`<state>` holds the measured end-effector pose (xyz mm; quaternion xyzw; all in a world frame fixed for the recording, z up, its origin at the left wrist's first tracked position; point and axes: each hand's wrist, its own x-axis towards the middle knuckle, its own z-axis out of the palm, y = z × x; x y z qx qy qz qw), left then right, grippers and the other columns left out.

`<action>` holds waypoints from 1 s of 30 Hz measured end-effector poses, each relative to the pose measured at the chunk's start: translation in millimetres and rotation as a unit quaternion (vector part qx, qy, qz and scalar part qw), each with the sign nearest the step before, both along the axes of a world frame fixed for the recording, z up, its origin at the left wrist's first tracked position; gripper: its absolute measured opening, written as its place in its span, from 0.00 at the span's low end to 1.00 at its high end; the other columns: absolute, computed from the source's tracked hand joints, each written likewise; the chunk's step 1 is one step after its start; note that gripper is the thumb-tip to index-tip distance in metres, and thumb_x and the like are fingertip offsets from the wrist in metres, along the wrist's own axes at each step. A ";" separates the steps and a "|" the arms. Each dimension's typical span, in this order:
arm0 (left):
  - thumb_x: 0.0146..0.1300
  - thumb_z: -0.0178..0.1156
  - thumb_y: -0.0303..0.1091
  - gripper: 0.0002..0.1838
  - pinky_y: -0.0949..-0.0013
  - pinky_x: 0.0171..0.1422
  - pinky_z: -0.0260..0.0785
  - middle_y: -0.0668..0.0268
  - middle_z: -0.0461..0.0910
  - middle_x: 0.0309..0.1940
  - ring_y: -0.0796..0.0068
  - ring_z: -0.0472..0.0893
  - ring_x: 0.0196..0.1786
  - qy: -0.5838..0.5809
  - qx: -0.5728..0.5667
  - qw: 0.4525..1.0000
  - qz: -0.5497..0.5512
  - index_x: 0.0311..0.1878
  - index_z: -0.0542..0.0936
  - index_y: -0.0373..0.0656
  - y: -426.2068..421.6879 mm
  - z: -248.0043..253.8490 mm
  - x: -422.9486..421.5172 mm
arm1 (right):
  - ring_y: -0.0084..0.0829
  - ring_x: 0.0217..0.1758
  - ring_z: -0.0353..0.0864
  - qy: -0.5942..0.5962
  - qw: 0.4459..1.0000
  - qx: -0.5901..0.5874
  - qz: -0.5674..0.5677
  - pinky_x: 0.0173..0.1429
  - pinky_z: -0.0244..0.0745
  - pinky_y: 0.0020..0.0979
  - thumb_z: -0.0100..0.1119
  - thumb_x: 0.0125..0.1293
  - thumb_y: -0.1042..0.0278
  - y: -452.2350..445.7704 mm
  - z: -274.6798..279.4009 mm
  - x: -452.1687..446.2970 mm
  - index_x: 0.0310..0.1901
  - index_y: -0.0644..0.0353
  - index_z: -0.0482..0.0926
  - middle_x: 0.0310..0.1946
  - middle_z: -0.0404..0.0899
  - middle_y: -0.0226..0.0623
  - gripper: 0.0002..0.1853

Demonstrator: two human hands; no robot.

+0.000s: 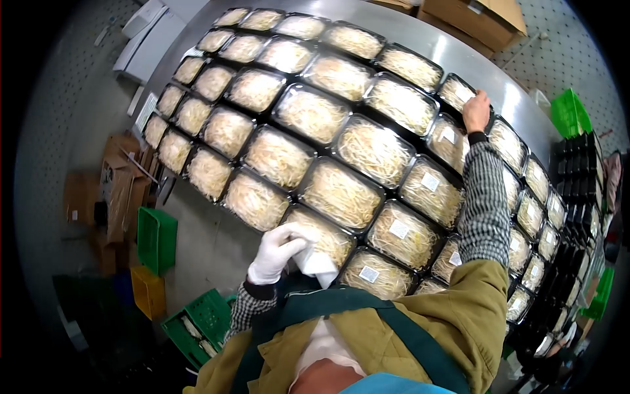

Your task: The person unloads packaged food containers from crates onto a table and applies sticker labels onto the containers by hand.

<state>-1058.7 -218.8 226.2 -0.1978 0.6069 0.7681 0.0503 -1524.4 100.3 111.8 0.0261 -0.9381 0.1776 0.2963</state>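
Note:
Rows of black trays of pale sprouts under clear film (343, 192) cover a steel table (420, 31). My left hand (274, 253), in a white glove, is closed on a white sheet (316, 264) at the near edge, beside a sprout tray (321, 233). My right hand (477, 110), bare, reaches to the far row, its fingers pressed together at the right end of a tray (456, 92). Whether it holds anything there is hidden. White labels (399, 228) sit on several trays around my right forearm; most trays on the left show none.
Stacked black trays (577, 190) stand at the right beside a green crate (571, 113). Cardboard boxes (474, 21) lie beyond the table. On the floor at left are a green crate (157, 240), a yellow crate (148, 292) and flattened cardboard (121, 190).

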 end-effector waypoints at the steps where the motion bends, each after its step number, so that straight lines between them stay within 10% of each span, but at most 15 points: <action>1: 0.57 0.56 0.21 0.07 0.79 0.42 0.68 0.66 0.80 0.31 0.82 0.77 0.35 -0.002 -0.013 1.000 0.019 0.40 0.79 0.34 4.8 0.7 -0.1 | 0.45 0.42 0.78 -0.028 0.996 -0.042 0.069 0.46 0.72 0.41 0.48 0.64 0.66 -11.3 1.7 16.8 0.46 0.59 0.74 0.39 0.77 0.47 0.12; 3: 0.59 0.57 0.23 0.03 0.78 0.43 0.68 0.67 0.80 0.31 0.81 0.77 0.36 0.021 -0.066 0.997 0.034 0.34 0.80 0.35 12.8 0.3 -4.5 | 0.30 0.36 0.78 -0.203 0.935 -0.195 0.216 0.41 0.71 0.31 0.51 0.67 0.64 -68.4 60.0 117.1 0.40 0.64 0.77 0.32 0.78 0.42 0.11; 7: 0.62 0.60 0.29 0.09 0.78 0.34 0.64 0.72 0.74 0.23 0.84 0.72 0.29 0.066 -0.242 0.968 -0.002 0.27 0.79 0.36 9.3 -27.0 4.6 | 0.17 0.36 0.73 -0.576 0.635 -0.305 0.414 0.43 0.68 0.20 0.57 0.66 0.65 -139.6 114.1 333.3 0.39 0.63 0.79 0.32 0.78 0.27 0.10; 8: 0.63 0.60 0.33 0.11 0.78 0.32 0.64 0.72 0.75 0.23 0.85 0.72 0.29 0.045 -0.095 0.994 0.030 0.29 0.80 0.35 9.2 -32.4 9.5 | 0.18 0.35 0.74 -0.601 0.572 -0.377 0.412 0.41 0.69 0.20 0.59 0.65 0.65 -147.8 111.3 367.2 0.41 0.64 0.80 0.32 0.80 0.29 0.11; 13: 0.59 0.64 0.30 0.07 0.78 0.33 0.68 0.70 0.79 0.26 0.84 0.76 0.29 0.043 -0.025 0.977 -0.208 0.31 0.81 0.36 -69.8 -36.1 52.5 | 0.16 0.34 0.72 -0.451 0.701 -0.469 0.293 0.41 0.68 0.19 0.56 0.66 0.69 -153.3 88.1 421.5 0.35 0.63 0.78 0.29 0.77 0.25 0.06; 15: 0.59 0.65 0.30 0.08 0.79 0.33 0.68 0.70 0.78 0.24 0.84 0.76 0.28 0.025 -0.008 0.989 -0.143 0.27 0.80 0.37 -109.3 -49.2 78.9 | 0.16 0.34 0.72 -0.428 0.733 -0.444 0.287 0.43 0.68 0.19 0.54 0.67 0.68 -167.0 85.6 444.2 0.36 0.64 0.77 0.29 0.77 0.26 0.08; 20: 0.60 0.64 0.30 0.08 0.79 0.29 0.62 0.73 0.74 0.21 0.88 0.69 0.25 0.133 -0.128 0.979 -0.085 0.28 0.78 0.37 -150.8 -62.8 95.4 | 0.16 0.32 0.73 -0.524 0.650 -0.434 0.339 0.38 0.69 0.19 0.60 0.63 0.66 -281.0 65.6 521.0 0.42 0.64 0.78 0.34 0.79 0.27 0.11; 26: 0.55 0.65 0.25 0.04 0.79 0.41 0.68 0.68 0.80 0.30 0.83 0.77 0.35 0.019 0.050 0.955 -0.291 0.33 0.81 0.35 -202.5 -60.5 108.8 | 0.25 0.27 0.75 -0.294 0.902 -0.242 0.205 0.33 0.68 0.26 0.59 0.61 0.70 -273.7 44.6 503.0 0.31 0.64 0.78 0.25 0.78 0.34 0.06; 30: 0.55 0.60 0.20 0.05 0.76 0.44 0.72 0.64 0.81 0.32 0.79 0.79 0.37 0.068 0.077 0.983 -0.150 0.36 0.80 0.34 -265.5 -62.0 115.1 | 0.39 0.33 0.75 -0.197 0.961 -0.044 0.187 0.37 0.65 0.38 0.60 0.59 0.62 -283.2 3.9 479.5 0.30 0.57 0.77 0.28 0.75 0.36 0.08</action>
